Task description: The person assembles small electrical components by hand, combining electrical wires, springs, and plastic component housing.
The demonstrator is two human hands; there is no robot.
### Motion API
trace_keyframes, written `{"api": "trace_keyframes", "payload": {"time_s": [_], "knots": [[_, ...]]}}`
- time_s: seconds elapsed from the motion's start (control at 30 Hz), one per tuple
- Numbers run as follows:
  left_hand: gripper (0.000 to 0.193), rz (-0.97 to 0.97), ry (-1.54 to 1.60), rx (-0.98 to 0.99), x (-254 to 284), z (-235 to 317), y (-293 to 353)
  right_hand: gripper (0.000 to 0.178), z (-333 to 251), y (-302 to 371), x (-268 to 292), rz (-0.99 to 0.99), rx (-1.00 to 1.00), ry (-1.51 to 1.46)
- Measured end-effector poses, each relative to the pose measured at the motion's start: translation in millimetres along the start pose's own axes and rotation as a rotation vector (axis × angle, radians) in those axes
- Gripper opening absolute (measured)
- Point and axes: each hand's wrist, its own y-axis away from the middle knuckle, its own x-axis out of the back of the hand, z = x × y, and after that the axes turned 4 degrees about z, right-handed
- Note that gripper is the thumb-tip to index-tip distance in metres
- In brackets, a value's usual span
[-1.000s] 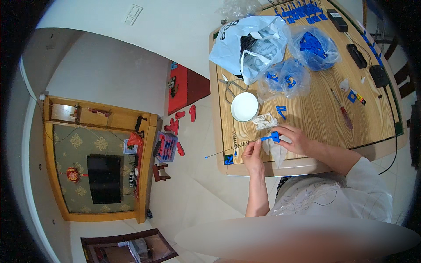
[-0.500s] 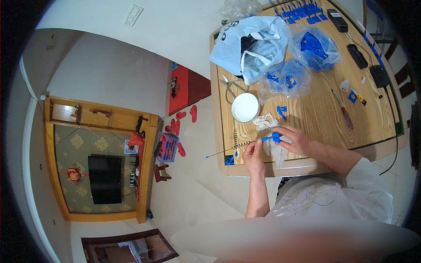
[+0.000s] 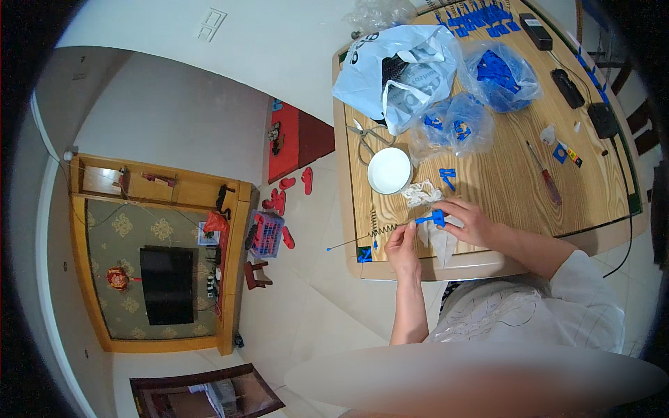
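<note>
Close to the table's near edge, my left hand (image 3: 402, 249) pinches the narrow end of a blue plastic piece (image 3: 437, 218), where a dark coiled wire (image 3: 383, 230) joins it. The wire runs out leftward past the table edge to a small blue tip. My right hand (image 3: 467, 221) grips the wider end of the same piece; its fingers partly cover it. A white sheet (image 3: 442, 245) lies under my hands. Just beyond them is a heap of white strips (image 3: 422, 194), with loose blue plastic parts (image 3: 448, 178) beside it. Another coiled wire (image 3: 374, 221) lies left of my hands.
A white bowl (image 3: 389, 171), scissors (image 3: 367, 141) and plastic bags with blue parts (image 3: 500, 78) stand farther off. To the right lie a screwdriver (image 3: 548, 182) and a black adapter (image 3: 602, 121) with a cable. Several finished-looking coiled pieces (image 3: 481, 17) line the far edge.
Almost nothing differs. Both hands keep the same hold on the blue plastic piece, and the coiled wire stays pointing left.
</note>
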Motion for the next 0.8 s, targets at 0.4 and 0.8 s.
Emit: {"api": "trace_keyframes", "payload": {"time_s": [0.4,0.8], "knots": [[0.005,0.006,-0.01,-0.01,1.6,-1.4,-0.7,0.046,-1.8,-0.8,0.2,0.015,0.018,-0.013],[0.003,0.013,0.011,0.001,2.5,-2.1,-0.1,0.047,-0.5,0.4,-1.0,0.015,0.021,-0.014]]}}
